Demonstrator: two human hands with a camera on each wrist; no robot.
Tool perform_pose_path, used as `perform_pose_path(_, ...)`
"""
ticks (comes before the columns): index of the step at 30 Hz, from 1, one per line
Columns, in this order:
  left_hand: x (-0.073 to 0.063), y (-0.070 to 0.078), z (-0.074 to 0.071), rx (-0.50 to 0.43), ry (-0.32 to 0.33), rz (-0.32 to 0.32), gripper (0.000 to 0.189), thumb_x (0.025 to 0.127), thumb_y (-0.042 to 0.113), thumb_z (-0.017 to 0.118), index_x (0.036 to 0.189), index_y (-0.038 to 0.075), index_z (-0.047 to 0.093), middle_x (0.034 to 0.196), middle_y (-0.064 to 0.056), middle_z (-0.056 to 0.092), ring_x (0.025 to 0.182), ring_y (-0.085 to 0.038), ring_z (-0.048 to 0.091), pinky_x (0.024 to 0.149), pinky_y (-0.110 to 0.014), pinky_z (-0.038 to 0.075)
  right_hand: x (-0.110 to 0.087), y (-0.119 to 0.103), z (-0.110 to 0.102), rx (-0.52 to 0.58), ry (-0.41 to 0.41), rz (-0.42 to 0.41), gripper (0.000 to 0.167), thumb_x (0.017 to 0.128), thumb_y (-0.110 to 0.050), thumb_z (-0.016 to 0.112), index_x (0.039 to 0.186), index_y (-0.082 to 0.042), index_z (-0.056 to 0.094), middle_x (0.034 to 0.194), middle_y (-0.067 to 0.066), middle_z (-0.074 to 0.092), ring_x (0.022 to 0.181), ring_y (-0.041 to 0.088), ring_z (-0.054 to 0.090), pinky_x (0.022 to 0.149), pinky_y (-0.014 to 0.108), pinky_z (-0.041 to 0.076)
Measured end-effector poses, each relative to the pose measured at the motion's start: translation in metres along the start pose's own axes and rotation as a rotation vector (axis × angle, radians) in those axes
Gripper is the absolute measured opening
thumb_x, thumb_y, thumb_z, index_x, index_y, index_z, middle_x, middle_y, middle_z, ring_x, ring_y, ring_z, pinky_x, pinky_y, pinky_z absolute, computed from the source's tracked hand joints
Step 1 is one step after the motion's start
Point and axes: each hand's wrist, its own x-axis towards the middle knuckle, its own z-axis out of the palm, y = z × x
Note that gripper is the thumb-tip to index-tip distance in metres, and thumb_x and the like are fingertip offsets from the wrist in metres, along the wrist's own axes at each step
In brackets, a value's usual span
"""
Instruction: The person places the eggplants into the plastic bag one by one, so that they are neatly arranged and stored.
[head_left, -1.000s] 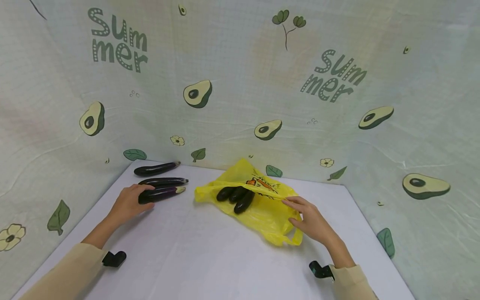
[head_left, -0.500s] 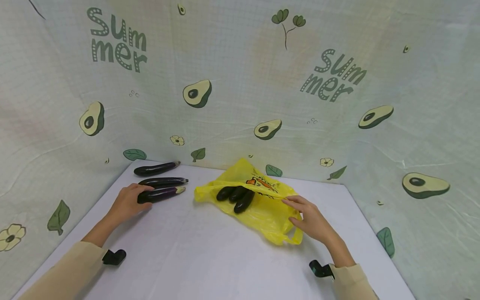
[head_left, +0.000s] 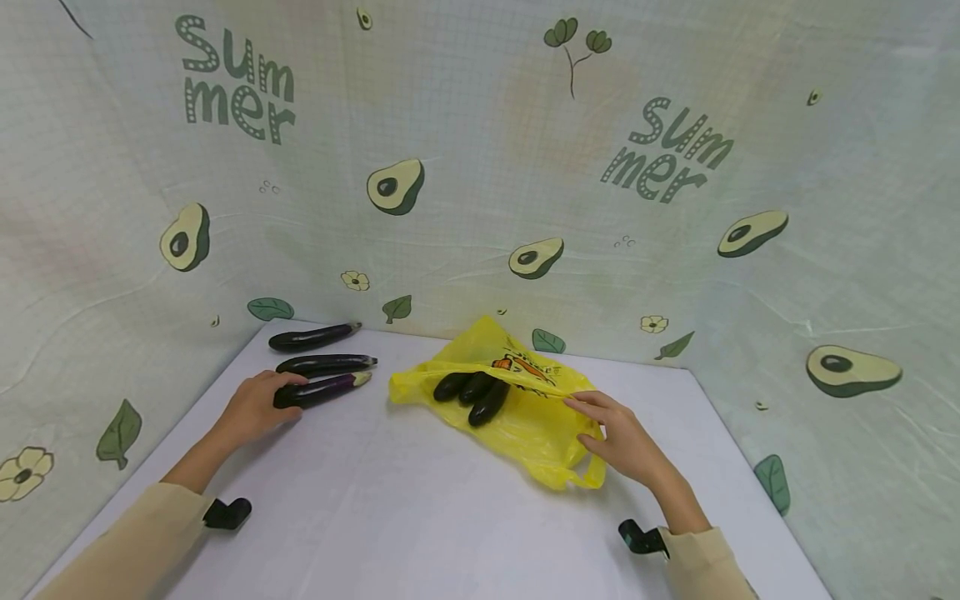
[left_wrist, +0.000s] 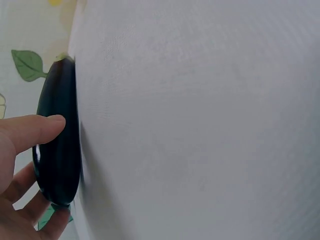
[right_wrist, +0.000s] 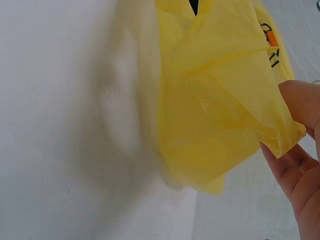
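Head cam: I've got the left hand (head_left: pixel 258 407) gripping the nearest eggplant (head_left: pixel 326 389) by its blunt end on the desk (head_left: pixel 397 517), two more eggplants (head_left: pixel 326 364) behind it, three eggplants (head_left: pixel 489 404) in the yellow bag's (head_left: pixel 525 433) mouth. Left wrist: thumb across the gripped eggplant, fingers around its end. Right wrist: right hand (right_wrist: pixel 300 150) pinching the bag's edge.
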Motion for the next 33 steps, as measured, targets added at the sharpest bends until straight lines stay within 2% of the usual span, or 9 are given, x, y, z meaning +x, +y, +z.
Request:
perform_pose_path(5, -0.002, 0.0, 0.002, -0.006, -0.007, -0.005, 0.05, 0.086, 0.011, 0.084, 0.132, 0.0, 0.068, 0.124, -0.033, 0.065, 0.118, -0.057, 0.059, 0.095, -0.071, 0.048, 0.0, 0.0, 0.0, 0.009, -0.005, 0.001, 0.062, 0.085, 0.003, 0.086, 0.143, -0.008, 0.067, 0.145, 0.011, 0.061, 0.127, 0.032, 0.064, 0.099, 0.047, 0.058)
perform_pose_path(18, -0.004, 0.003, -0.002, -0.007, -0.053, -0.023, 0.052, 0.088, 0.013, 0.085, 0.135, 0.001, 0.067, 0.127, -0.033, 0.066, 0.118, -0.054, 0.061, 0.094, -0.069, 0.05, 0.001, -0.001, -0.001, 0.0, -0.005, 0.007, 0.061, 0.085, 0.002, 0.087, 0.142, -0.007, 0.067, 0.144, 0.011, 0.062, 0.126, 0.032, 0.064, 0.099, 0.047, 0.058)
perform_pose_path(26, -0.007, 0.005, -0.003, -0.007, -0.05, 0.021, 0.049, 0.089, 0.013, 0.084, 0.134, 0.0, 0.068, 0.124, -0.031, 0.069, 0.115, -0.053, 0.063, 0.094, -0.069, 0.05, 0.001, -0.002, -0.001, 0.008, -0.009, 0.025, 0.061, 0.085, 0.002, 0.086, 0.143, -0.008, 0.068, 0.144, 0.011, 0.062, 0.127, 0.032, 0.064, 0.1, 0.048, 0.058)
perform_pose_path(33, -0.011, 0.01, -0.004, -0.027, -0.047, 0.01, 0.049, 0.09, 0.015, 0.084, 0.134, 0.0, 0.068, 0.123, -0.031, 0.069, 0.109, -0.05, 0.067, 0.09, -0.066, 0.053, 0.002, -0.003, -0.001, 0.015, -0.011, 0.04, 0.061, 0.085, 0.003, 0.086, 0.142, -0.007, 0.068, 0.144, 0.011, 0.062, 0.129, 0.034, 0.063, 0.103, 0.05, 0.056)
